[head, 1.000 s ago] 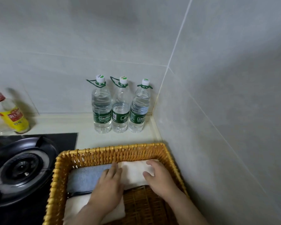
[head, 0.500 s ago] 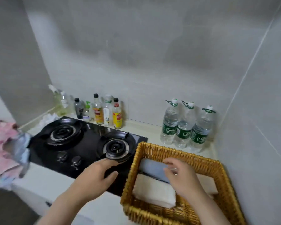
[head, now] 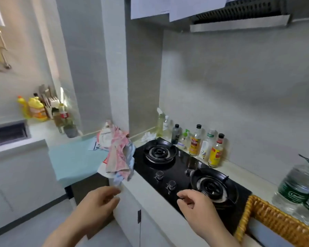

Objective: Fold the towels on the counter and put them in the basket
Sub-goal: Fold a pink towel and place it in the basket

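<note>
Both hands are empty, fingers loosely curled: left hand just below the towels heaped on the counter at eleven o'clock, right hand above the stove. Basket at four o'clock.

A home kitchen — gas hob, range hood, condiment bottles along tiled wall.

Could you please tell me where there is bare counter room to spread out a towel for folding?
The teal surface left of the towel pile is mostly bare. A narrow pale strip of counter runs along the front of the stove. It is crowded behind the stove, with a row of bottles, and at the right, where water bottles stand beside the basket.
</note>
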`<state>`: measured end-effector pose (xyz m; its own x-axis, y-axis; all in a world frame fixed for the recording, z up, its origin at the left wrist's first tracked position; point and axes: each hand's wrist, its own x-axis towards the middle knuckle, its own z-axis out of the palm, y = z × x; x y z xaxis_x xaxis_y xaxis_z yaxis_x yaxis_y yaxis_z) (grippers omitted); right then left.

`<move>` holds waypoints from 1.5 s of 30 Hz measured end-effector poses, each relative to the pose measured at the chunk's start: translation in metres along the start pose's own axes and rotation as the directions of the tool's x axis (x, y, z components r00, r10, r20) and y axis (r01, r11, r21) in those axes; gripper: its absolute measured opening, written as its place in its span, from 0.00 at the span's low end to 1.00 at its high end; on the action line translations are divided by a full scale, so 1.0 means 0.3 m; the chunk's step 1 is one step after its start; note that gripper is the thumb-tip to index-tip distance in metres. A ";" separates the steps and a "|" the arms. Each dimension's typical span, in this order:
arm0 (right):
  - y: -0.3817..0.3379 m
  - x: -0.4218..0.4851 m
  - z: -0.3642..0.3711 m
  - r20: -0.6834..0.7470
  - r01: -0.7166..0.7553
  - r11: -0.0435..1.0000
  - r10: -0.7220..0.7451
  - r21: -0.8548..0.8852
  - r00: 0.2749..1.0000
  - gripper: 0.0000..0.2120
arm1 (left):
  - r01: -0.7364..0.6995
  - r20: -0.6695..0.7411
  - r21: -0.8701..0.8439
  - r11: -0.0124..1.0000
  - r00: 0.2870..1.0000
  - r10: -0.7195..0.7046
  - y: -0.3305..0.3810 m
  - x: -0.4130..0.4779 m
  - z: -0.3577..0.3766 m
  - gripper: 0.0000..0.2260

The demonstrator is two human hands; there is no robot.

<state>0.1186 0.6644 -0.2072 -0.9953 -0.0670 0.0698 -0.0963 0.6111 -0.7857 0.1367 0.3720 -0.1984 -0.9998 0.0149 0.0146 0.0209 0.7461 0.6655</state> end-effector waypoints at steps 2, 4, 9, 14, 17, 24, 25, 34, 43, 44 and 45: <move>-0.057 0.067 0.104 0.023 0.009 1.000 -0.009 0.013 1.000 0.14 | 0.030 -0.019 0.002 1.000 0.999 -0.030 -0.088 0.015 -0.070 0.10; -0.125 0.144 0.219 0.058 0.003 1.000 -0.004 0.027 0.998 0.13 | 0.058 -0.039 0.009 0.998 0.998 -0.058 -0.194 0.046 -0.149 0.10; -0.286 0.330 0.489 0.089 -0.004 0.999 -0.001 0.051 0.996 0.11 | 0.118 -0.077 -0.030 0.993 0.990 -0.120 -0.469 0.149 -0.349 0.09; -0.380 0.469 0.674 0.099 -0.047 0.996 0.040 0.071 0.994 0.10 | 0.132 -0.058 -0.093 0.987 0.989 -0.137 -0.662 0.278 -0.458 0.10; -0.396 0.546 0.739 0.091 -0.072 0.993 0.064 0.089 0.994 0.07 | 0.110 -0.037 -0.099 0.989 0.993 -0.115 -0.721 0.366 -0.486 0.11; -0.394 0.744 0.821 0.087 -0.132 0.984 0.122 0.119 0.989 0.10 | 0.053 0.056 -0.061 0.997 0.997 -0.050 -0.786 0.641 -0.488 0.06; -0.389 0.780 0.833 0.087 -0.142 0.982 0.132 0.125 0.987 0.10 | 0.040 0.071 -0.044 0.998 0.997 -0.037 -0.787 0.688 -0.484 0.06; -0.258 1.199 0.989 0.069 -0.228 0.971 0.224 0.065 0.972 0.13 | 0.008 0.188 0.037 0.999 0.982 -0.015 -0.842 1.191 -0.425 0.11; -0.082 1.534 1.168 0.058 -0.327 0.937 0.335 -0.120 0.940 0.12 | -0.203 0.395 0.086 0.975 0.906 0.154 -0.842 1.717 -0.228 0.12; -0.072 1.550 1.164 0.048 -0.321 0.938 0.329 -0.128 0.943 0.11 | -0.245 0.405 0.101 0.964 0.895 0.185 -0.828 1.761 -0.202 0.12; -0.066 1.561 1.153 0.041 -0.299 0.946 0.306 -0.124 0.951 0.13 | -0.298 0.413 0.109 0.948 0.881 0.230 -0.816 1.802 -0.176 0.13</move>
<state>-0.3421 0.3480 -0.3714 -0.9758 0.0911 -0.1987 0.2051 0.6958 -0.6883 -0.4090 0.1623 -0.3141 -0.8767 0.4594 -0.1426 0.3175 0.7755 0.5457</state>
